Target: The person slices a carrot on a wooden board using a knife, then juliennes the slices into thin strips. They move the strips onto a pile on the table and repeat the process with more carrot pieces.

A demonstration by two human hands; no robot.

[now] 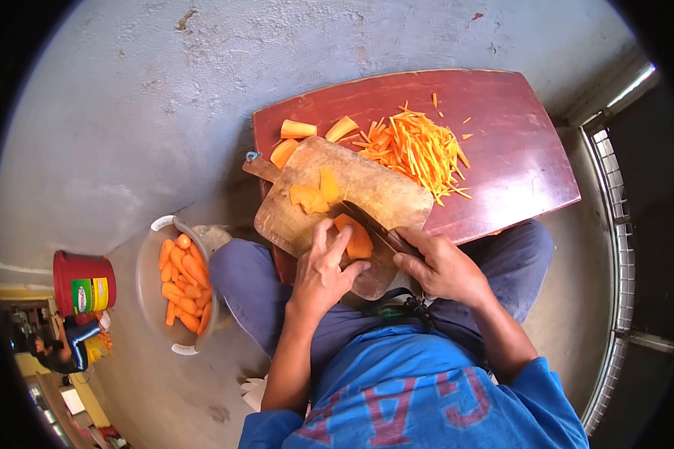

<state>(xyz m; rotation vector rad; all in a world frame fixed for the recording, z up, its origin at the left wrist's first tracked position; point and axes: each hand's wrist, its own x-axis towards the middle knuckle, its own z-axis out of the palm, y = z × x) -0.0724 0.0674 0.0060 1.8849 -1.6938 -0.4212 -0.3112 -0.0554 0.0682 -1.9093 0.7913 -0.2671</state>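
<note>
A wooden cutting board (382, 176) lies tilted across the near left part of the red table. My right hand (445, 266) grips a dark-bladed knife (365, 219) by its handle, the blade right beside a carrot piece (358, 241). Thumb and fingers of my left hand (324, 266) hold that piece down on the board from the left. A few flat carrot slices (312, 196) rest on the board beyond my left hand. Past the board's far edge lies a heap of thin carrot strips (423, 153).
Several thick carrot chunks (298, 129) sit on the red table (509, 150) at the board's far left. A plastic tub (148, 288) of peeled carrots (183, 277) stands on the floor at left. Beyond it are a red bucket (66, 280) and another person (71, 344). A wall (202, 97) rises behind the table.
</note>
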